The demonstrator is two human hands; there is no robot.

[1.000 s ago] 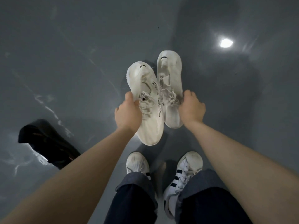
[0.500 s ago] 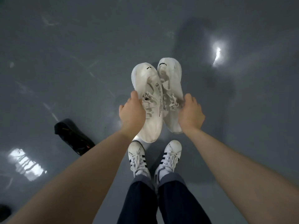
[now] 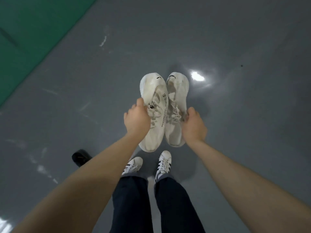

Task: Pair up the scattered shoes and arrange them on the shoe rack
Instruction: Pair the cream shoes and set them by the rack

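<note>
One white pair was gripped, a sneaker in the left hand [image 3: 137, 120] and its mate in the right hand [image 3: 194, 126]; the black shoe [image 3: 80, 157] on the floor behind them was left, no rack seen.

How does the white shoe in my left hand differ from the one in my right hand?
The left shoe, held by the left hand, shows a line of black print along its side; the right shoe, held by the right hand, shows none. The left shoe hangs lower and slightly tilted; the right sits higher and straighter. Both are white, laced and off the floor.
</note>
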